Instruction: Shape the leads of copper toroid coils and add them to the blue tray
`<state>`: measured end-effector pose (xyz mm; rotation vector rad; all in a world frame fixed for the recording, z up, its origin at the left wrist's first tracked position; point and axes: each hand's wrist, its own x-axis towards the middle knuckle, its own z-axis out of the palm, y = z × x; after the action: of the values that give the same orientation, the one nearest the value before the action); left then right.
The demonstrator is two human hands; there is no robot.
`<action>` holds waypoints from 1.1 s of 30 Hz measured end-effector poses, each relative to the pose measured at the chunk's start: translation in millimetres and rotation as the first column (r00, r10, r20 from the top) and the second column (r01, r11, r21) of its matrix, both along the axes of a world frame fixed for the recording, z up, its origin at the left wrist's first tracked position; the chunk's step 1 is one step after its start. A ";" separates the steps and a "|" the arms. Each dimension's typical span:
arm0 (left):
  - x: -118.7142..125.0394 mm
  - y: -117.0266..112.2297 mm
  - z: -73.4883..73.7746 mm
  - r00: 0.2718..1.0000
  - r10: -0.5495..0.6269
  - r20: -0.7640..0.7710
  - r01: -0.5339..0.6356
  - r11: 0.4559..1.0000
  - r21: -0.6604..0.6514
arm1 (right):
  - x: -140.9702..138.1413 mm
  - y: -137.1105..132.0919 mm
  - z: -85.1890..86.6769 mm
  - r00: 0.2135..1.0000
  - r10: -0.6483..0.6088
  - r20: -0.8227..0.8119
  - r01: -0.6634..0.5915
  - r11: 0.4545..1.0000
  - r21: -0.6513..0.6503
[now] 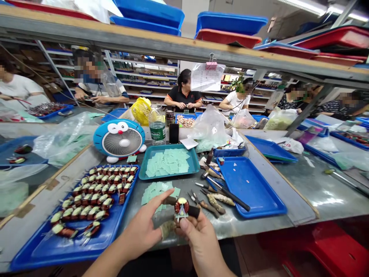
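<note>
A copper-wound ring coil (182, 207) with a small green card piece at its lower end is held upright above the table's front edge. My right hand (198, 232) is closed on it, thumb in front, a dark cover on one finger. My left hand (147, 219) is beside it on the left, fingers apart, with dark and tan finger covers; one fingertip is at or very near the coil. Loose green card squares (157, 190) lie just behind my hands. A teal tray (141, 175) of more squares (168, 161) stands farther back.
At left, a blue tray (115, 234) bears rows of coils (92, 192). Pliers (211, 207), a hammer (230, 192) and another blue tray (256, 188) lie at right. A fan (123, 140), bottle (157, 130) and phone (174, 133) stand behind. Co-workers sit opposite, beneath an overhead shelf (144, 42).
</note>
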<state>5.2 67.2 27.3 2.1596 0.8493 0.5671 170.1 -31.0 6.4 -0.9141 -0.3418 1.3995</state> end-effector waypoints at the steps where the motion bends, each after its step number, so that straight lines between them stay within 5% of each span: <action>1: -1.3 0.5 1.4 1.000 0.005 0.008 -0.005 1.000 -0.029 | 0.0 1.2 1.0 1.000 -0.011 0.014 0.011 1.000 -0.009; 13: 8.4 11.7 6.4 0.962 0.147 0.232 -0.073 0.951 -0.300 | 3.0 18.3 -2.3 0.996 -0.088 0.020 0.087 0.996 0.034; 26: 17.2 9.4 22.7 0.987 -0.072 0.145 0.077 0.997 -0.026 | 11.2 12.5 12.2 0.993 -0.083 0.078 0.079 0.996 0.047; 33: 33.5 6.7 21.5 0.975 -0.011 0.221 0.040 0.991 -0.128 | 6.0 14.1 9.7 0.995 -0.069 0.075 0.067 0.997 0.030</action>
<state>38.7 73.9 48.8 1.9429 0.7160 0.7027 176.1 -16.8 16.2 -0.9503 -0.3831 1.2973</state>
